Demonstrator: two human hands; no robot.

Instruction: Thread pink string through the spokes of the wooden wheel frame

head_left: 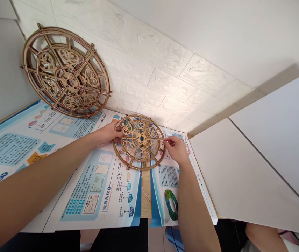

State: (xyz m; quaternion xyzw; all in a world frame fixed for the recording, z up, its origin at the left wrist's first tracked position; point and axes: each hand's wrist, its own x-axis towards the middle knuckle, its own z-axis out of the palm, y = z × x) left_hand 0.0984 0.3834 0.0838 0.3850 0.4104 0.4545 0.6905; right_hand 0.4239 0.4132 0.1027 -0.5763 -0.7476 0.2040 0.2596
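Lying flat on the printed posters [91,182] near the white brick-patterned wall [149,66], a small wooden fretwork wheel [139,141] is gripped at opposite rims. Its left edge is pinched by the left hand [106,133], fingers curled over the rim; at its right edge a thin thread [145,190] is nipped between narrowed fingertips of the right hand [176,149]. A larger wooden wheel [66,71] is propped against the wall, well apart.

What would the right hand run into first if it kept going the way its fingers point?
The right hand points left, its fingertips already at the right rim of the small wooden wheel lying flat on the posters. That rim comes first; beyond it, probably the hub, then the left hand.
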